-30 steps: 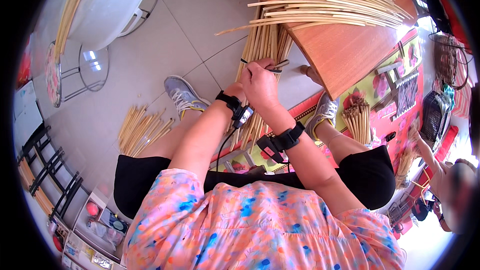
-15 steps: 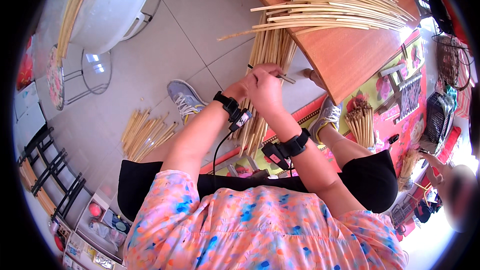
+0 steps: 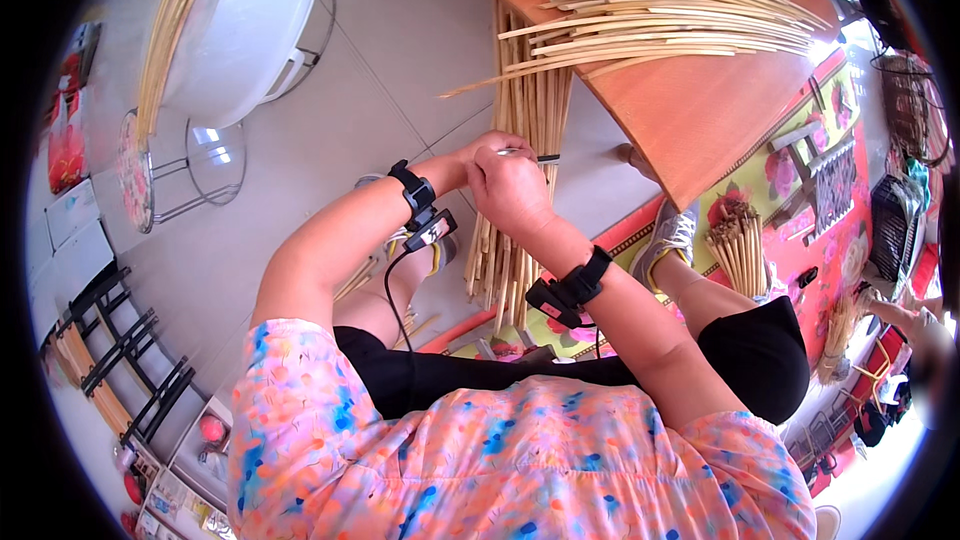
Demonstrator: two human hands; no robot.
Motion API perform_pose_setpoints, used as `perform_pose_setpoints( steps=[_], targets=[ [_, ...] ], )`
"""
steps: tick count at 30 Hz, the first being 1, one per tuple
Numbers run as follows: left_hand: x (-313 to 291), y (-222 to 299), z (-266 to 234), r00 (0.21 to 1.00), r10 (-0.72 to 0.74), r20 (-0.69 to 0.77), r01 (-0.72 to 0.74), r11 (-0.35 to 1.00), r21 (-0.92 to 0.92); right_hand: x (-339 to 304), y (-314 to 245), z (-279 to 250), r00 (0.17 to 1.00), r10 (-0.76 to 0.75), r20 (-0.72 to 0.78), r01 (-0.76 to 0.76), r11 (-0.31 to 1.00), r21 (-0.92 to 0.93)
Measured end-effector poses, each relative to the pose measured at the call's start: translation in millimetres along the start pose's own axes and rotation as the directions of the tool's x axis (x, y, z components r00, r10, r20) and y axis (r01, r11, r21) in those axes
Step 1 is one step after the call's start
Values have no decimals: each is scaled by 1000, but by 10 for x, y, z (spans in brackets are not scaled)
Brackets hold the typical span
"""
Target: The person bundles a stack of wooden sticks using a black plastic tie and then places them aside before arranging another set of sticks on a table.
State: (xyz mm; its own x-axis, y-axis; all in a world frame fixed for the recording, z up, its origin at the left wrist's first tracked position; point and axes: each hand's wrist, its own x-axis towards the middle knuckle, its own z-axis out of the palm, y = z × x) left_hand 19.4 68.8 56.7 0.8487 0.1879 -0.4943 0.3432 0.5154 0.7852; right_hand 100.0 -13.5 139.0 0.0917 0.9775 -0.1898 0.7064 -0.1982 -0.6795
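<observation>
In front of me, my left hand [image 3: 490, 145] and my right hand [image 3: 512, 192] meet over a long bundle of pale sticks [image 3: 500, 270]. The fingers of both are closed. A thin dark strip [image 3: 548, 158] pokes out to the right from between my left fingers, across the sticks; I cannot make out what it belongs to. Whatever my right fist grips is hidden. Each wrist wears a black strap with a small box. The bundle slants from under the table's edge down toward my knees.
More loose pale sticks [image 3: 660, 20] lie on the wooden table [image 3: 660, 130]. A short stick bundle [image 3: 738, 255] stands on the flowered mat [image 3: 845, 210] at right. Far left are a white tub [image 3: 240, 40] and a round stool [image 3: 135, 175]. Another person's arm [image 3: 890, 312] shows at the right edge.
Both hands have come slightly left, and my left elbow has swung outward. The dark strip sticks out less from my fingers. My left foot has drawn back, and the view has shifted a little.
</observation>
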Motion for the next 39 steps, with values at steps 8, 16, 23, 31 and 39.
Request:
perform_pose_setpoints(
  steps=[8,16,23,31,39],
  targets=[
    [-289,-33,-232,943,-243,-225,217,967,-137,-27,-59,-25,961,-235,-146,271,900,341],
    [-304,-223,-390,992,19,-129,29,932,362,-246,-127,-10,820,-499,-280,572,733,369],
    [-304,-119,-307,957,273,101,-271,706,654,257,890,331,961,168,-218,-67,910,408],
    [-197,-43,-246,631,612,477,-407,-263,875,418,1143,561,937,329,120,-343,796,498],
    [-139,-220,-222,549,816,181,-200,-82,976,256,1034,331,885,266,383,-446,248,860]
  ],
)
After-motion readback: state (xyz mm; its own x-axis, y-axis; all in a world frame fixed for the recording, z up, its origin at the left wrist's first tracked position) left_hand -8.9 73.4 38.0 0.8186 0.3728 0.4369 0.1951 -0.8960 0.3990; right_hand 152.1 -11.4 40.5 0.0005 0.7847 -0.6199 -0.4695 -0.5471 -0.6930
